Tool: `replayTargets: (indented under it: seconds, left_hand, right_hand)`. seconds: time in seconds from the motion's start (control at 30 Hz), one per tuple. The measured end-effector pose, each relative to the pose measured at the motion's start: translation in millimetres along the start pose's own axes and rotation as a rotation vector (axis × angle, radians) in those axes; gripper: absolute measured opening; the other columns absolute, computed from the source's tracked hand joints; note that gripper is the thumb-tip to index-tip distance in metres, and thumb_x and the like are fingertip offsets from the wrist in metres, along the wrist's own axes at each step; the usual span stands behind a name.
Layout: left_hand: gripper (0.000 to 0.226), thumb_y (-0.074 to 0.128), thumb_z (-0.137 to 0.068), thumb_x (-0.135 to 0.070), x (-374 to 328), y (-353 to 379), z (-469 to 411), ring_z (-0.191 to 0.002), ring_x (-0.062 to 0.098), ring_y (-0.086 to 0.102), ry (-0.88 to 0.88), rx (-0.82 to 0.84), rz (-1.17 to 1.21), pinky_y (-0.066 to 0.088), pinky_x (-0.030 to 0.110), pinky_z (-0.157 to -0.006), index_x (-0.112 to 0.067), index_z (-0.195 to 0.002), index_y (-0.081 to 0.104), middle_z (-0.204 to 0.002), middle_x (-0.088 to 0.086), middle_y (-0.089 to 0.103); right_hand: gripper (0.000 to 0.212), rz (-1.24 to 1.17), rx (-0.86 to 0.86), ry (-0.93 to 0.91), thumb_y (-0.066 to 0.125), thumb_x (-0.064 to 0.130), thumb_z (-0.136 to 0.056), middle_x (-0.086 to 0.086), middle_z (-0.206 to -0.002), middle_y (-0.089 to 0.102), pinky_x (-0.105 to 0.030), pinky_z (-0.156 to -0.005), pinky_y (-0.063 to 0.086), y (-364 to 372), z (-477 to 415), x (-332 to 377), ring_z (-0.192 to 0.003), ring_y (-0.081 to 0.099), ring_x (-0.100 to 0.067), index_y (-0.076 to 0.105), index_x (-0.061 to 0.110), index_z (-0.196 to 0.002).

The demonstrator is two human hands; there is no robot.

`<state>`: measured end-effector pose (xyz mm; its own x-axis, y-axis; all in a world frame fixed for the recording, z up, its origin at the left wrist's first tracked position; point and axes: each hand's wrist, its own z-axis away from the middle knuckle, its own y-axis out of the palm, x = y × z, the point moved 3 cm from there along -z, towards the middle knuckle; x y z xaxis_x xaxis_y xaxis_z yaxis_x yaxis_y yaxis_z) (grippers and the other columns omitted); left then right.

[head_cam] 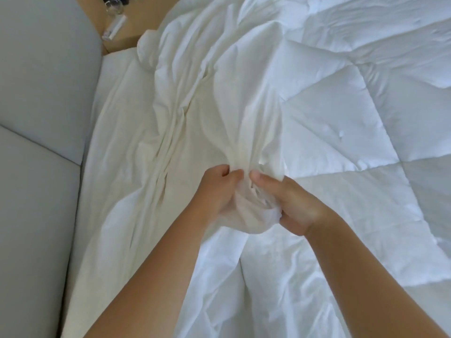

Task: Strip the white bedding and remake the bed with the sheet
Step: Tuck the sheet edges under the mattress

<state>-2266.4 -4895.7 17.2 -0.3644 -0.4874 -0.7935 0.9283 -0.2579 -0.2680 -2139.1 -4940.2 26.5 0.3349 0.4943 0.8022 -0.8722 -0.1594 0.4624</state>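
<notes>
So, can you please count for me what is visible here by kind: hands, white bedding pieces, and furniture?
Hands: 2 - left hand and right hand, fingers gripping the bunched sheet
White bedding pieces I can tell apart: 2 - bunched sheet, quilted duvet
Furniture: 2 - grey padded headboard, wooden nightstand
Total: 6
</notes>
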Motion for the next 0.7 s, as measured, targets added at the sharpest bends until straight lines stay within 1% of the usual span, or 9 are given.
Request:
replayTargets:
  seconds: [0.07, 0.1, 0.2, 0.3, 0.37, 0.43, 0.53, 0.6, 0.7]
  left_hand:
    - [0.019, 0.055, -0.087, -0.012, -14, -2, -1, -0.077, 0.024, 0.058, 0.117, -0.064, 0.154, 0.049, 0.037, -0.073, 0.007, -0.087, 0.06, -0.083, 0.014, 0.06]
    - [0.012, 0.054, -0.087, -0.01, -25, -5, 0, -0.076, 0.024, 0.055, 0.172, -0.076, 0.276, 0.049, 0.037, -0.07, 0.001, -0.086, 0.06, -0.083, 0.013, 0.055]
    - [0.011, 0.053, -0.089, -0.009, -58, -18, 2, -0.074, 0.021, 0.058, 0.249, -0.086, 0.623, 0.053, 0.029, -0.066, -0.008, -0.08, 0.057, -0.082, 0.011, 0.056]
    - [0.016, 0.051, -0.093, -0.009, -56, -9, 14, -0.073, 0.017, 0.063, 0.161, -0.084, 0.44, 0.053, 0.025, -0.061, -0.013, -0.081, 0.061, -0.083, 0.005, 0.063]
    - [0.015, 0.052, -0.093, -0.019, -38, 1, 31, -0.071, 0.014, 0.066, 0.077, 0.0, 0.289, 0.051, 0.023, -0.061, -0.012, -0.091, 0.065, -0.084, 0.002, 0.07]
    - [0.028, 0.052, -0.093, -0.037, -21, 3, 46, -0.068, 0.011, 0.069, 0.008, 0.103, 0.291, 0.051, 0.024, -0.062, -0.013, -0.096, 0.068, -0.078, -0.003, 0.073]
    - [0.045, 0.053, -0.085, -0.058, -4, 11, 71, -0.08, 0.013, 0.071, -0.021, 0.227, 0.248, 0.056, 0.029, -0.071, -0.018, -0.096, 0.07, -0.085, -0.003, 0.074]
    - [0.04, 0.058, -0.084, -0.052, -2, 27, 87, -0.089, 0.017, 0.07, -0.006, 0.269, 0.172, 0.057, 0.033, -0.079, -0.017, -0.099, 0.071, -0.094, 0.0, 0.073]
    - [0.026, 0.058, -0.091, -0.028, -21, 44, 99, -0.08, 0.02, 0.068, 0.068, 0.123, 0.206, 0.058, 0.028, -0.067, -0.004, -0.091, 0.067, -0.087, 0.007, 0.07]
  right_hand:
    - [0.049, 0.222, 0.005, 0.132, 0.076, 0.031, -0.075, 0.0, -0.113, 0.07, -0.034, -0.094, 0.051, -5, 8, -5, -0.108, 0.064, -0.019, 0.061, 0.023, -0.121]
    - [0.056, 0.322, -0.003, 0.215, 0.08, 0.03, -0.069, 0.002, -0.112, 0.07, -0.033, -0.095, 0.049, -6, 13, -8, -0.108, 0.064, -0.018, 0.06, 0.025, -0.121]
    - [0.043, 0.654, 0.17, 0.358, 0.081, 0.022, -0.072, 0.012, -0.105, 0.07, -0.013, -0.08, 0.051, -3, 27, -8, -0.098, 0.065, -0.001, 0.06, 0.033, -0.108]
    - [0.041, 0.617, 0.25, 0.255, 0.074, 0.024, -0.074, 0.012, -0.11, 0.07, -0.02, -0.088, 0.052, 13, 37, 9, -0.103, 0.064, -0.004, 0.06, 0.032, -0.113]
    - [0.044, 0.371, 0.242, 0.11, 0.061, 0.013, -0.081, 0.001, -0.116, 0.067, -0.027, -0.089, 0.052, 21, 42, 20, -0.112, 0.062, -0.016, 0.057, 0.02, -0.123]
    - [0.044, 0.202, 0.225, 0.065, 0.052, 0.011, -0.085, -0.009, -0.122, 0.064, -0.033, -0.091, 0.051, 25, 50, 20, -0.116, 0.059, -0.024, 0.053, 0.012, -0.13]
    - [0.031, 0.33, 0.169, 0.127, 0.05, 0.017, -0.093, -0.004, -0.118, 0.068, -0.03, -0.09, 0.051, 23, 61, 11, -0.112, 0.063, -0.019, 0.058, 0.014, -0.123]
    - [0.028, 0.445, 0.191, 0.161, 0.053, 0.021, -0.092, 0.0, -0.116, 0.069, -0.026, -0.093, 0.049, 17, 70, 12, -0.111, 0.063, -0.015, 0.062, 0.018, -0.118]
    - [0.041, 0.496, 0.328, 0.166, 0.064, 0.018, -0.082, 0.008, -0.12, 0.066, -0.019, -0.09, 0.048, 2, 92, 26, -0.115, 0.06, -0.008, 0.06, 0.031, -0.121]
